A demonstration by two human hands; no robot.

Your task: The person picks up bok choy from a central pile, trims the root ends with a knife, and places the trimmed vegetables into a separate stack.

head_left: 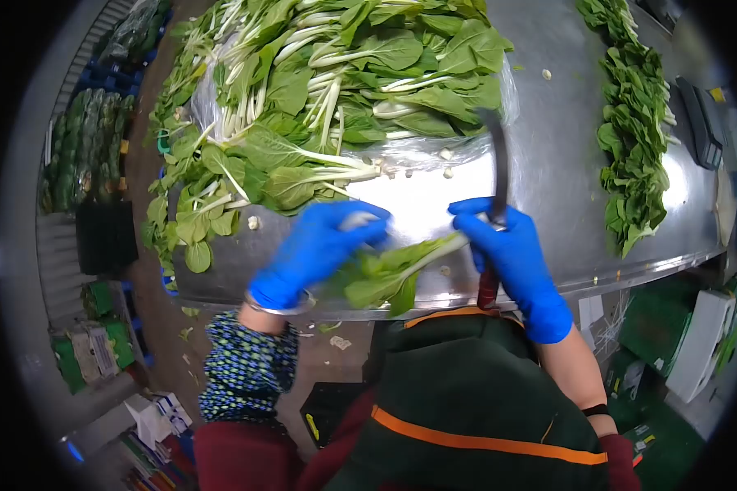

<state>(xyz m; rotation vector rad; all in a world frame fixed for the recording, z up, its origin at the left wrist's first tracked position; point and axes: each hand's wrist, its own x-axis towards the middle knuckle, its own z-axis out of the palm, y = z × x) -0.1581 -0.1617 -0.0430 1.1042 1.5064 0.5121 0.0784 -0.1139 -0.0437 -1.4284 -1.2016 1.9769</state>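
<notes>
My left hand (319,250), in a blue glove, is closed around a bok choy whose white base (358,219) shows between the fingers; motion blurs its leaves. My right hand (506,245), also gloved in blue, grips a knife with a dark curved blade (499,159) pointing away from me and a red handle (488,286). A bok choy stalk (409,268) lies between my hands, its white end touching the right fingers and its leaves toward the left. Beyond them, a large heap of bok choy (336,74) covers the far left of the metal table (548,131).
Along the table's right side runs a row of bok choy (630,139), with a dark flat device (700,127) beyond it. Small trimmed white bits (448,173) are scattered on the metal. Green boxes (659,323) stand at lower right; packed greens (86,143) are at far left.
</notes>
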